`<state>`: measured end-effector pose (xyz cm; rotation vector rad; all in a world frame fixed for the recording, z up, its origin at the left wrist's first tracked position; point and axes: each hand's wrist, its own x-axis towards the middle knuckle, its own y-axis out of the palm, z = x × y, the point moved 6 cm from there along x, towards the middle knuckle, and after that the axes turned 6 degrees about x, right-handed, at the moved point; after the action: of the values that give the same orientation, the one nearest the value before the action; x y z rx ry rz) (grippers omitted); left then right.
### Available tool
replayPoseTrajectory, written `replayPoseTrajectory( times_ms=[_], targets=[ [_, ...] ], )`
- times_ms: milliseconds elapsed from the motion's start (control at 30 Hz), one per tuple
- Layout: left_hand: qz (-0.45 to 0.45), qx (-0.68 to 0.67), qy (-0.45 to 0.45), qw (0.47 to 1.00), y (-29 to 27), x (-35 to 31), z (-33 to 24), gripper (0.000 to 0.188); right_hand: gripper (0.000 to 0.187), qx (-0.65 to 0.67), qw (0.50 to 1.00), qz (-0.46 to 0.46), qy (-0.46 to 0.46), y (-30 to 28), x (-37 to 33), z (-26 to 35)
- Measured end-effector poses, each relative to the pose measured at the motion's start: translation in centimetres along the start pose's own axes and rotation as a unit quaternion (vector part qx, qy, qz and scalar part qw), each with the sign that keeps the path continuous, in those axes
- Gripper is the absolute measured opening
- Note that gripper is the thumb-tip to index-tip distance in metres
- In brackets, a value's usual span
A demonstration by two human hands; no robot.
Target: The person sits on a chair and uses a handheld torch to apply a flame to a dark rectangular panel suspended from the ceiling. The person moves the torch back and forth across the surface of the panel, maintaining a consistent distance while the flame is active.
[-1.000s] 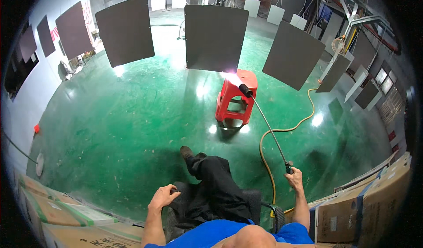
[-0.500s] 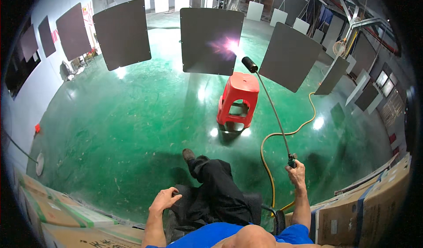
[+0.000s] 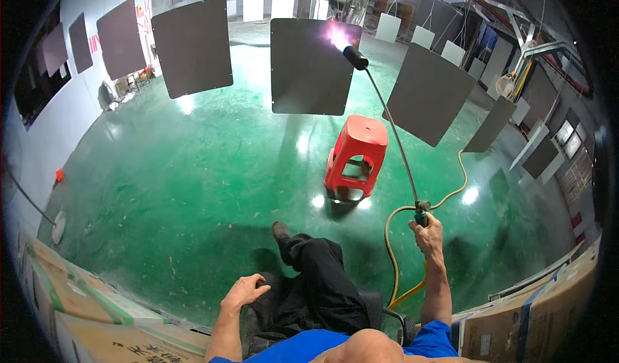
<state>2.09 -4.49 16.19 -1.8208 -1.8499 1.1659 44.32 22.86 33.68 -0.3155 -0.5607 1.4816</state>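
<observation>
Showing writing: lower-left carton (image 3: 97,337), red lettering (image 3: 94,44) on left wall (image 3: 84,105). Right hand (image 3: 429,239) grasps torch handle (image 3: 422,217); flaming torch nozzle (image 3: 355,58) well ahead of hands, before central dark panel (image 3: 308,82). Left hand (image 3: 245,292) relaxed, released, beside dark trousers (image 3: 316,279).

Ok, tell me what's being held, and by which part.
The right hand grips the lit torch by its handle; the left hand holds nothing visible.

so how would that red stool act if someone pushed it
The red stool looks like moulded plastic, so it's probably light and fairly stiff. The shiny green floor suggests it could slide; its tall shape might tip if pushed near the top.
</observation>
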Motion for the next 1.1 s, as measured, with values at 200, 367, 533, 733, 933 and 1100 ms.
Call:
replayPoseTrajectory(
  times_ms=[200,367,533,733,933,1100],
  targets=[
    [0.012,-0.008,-0.018,1.000,-0.2,-0.1,-0.3,0.045,0.028,0.019,0.998,0.040,-0.036,4.4,0.6,2.4],
    [0.007,-0.009,-0.018,1.000,-0.6,-0.2,0.1,0.046,0.031,0.015,0.995,0.065,-0.072,6.4,-0.3,5.6],
    [0.013,-0.010,-0.038,0.999,-0.7,-0.2,0.4,0.047,0.027,0.014,0.996,0.056,-0.074,6.7,0.0,4.9],
    [0.015,-0.020,-0.028,0.999,-1.1,-0.1,0.1,0.046,0.025,0.000,0.997,0.003,-0.082,5.4,1.1,1.8],
    [0.013,-0.020,-0.032,0.999,-1.0,0.2,0.6,0.047,0.023,-0.025,0.999,0.004,-0.024,5.2,0.2,0.8],
    [0.014,-0.015,-0.031,0.999,-1.3,0.4,0.1,0.048,0.027,-0.029,0.999,0.022,-0.027,6.7,-0.4,-2.8]
  ],
)
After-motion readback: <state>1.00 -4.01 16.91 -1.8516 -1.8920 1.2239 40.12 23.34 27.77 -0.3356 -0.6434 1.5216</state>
